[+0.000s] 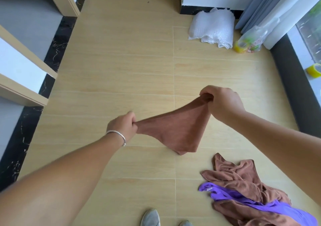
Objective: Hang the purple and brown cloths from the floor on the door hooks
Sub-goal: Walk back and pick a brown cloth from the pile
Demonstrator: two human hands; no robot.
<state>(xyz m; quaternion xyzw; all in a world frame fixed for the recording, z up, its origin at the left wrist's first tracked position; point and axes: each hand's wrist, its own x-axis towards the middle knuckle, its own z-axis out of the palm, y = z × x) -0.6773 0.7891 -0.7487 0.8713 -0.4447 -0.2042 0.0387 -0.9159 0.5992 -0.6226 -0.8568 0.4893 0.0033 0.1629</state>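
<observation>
Two hands hold one brown cloth [175, 130] stretched in the air above the pale wood-grain floor [121, 60]: the left hand [122, 125], with a thin silver bangle [118, 135] at the wrist, pinches one corner in curled fingers, and the right hand [221, 102] bunches the opposite corner in a closed fist, held higher than the left. Between them the cloth's top edge runs taut and the rest sags into a soft triangle, matte and finely napped like microfibre, its lowest point hanging close to the floor; whether it touches cannot be told. Nearer the person than the held cloth, and to its right, lies a crumpled heap on the floor: more brown cloth [243, 178] in deep folds, with a smoother, brighter purple cloth [271, 206] draped across it and carrying a small pale tag at one end. Below the held cloth, at the frame's bottom edge, show the toes of two grey shoes [151, 217]. Beyond the held cloth, to its upper right, a roll of white bubble wrap [212, 29] rests against a black skirting, a clear plastic bag [251, 39] with bright contents just beside it and grey curtains [260, 3] behind. A yellowish tape roll [313, 70] sits on the window sill to the far right. To the cloth's left stand white panels edged in light wood [26, 65].
</observation>
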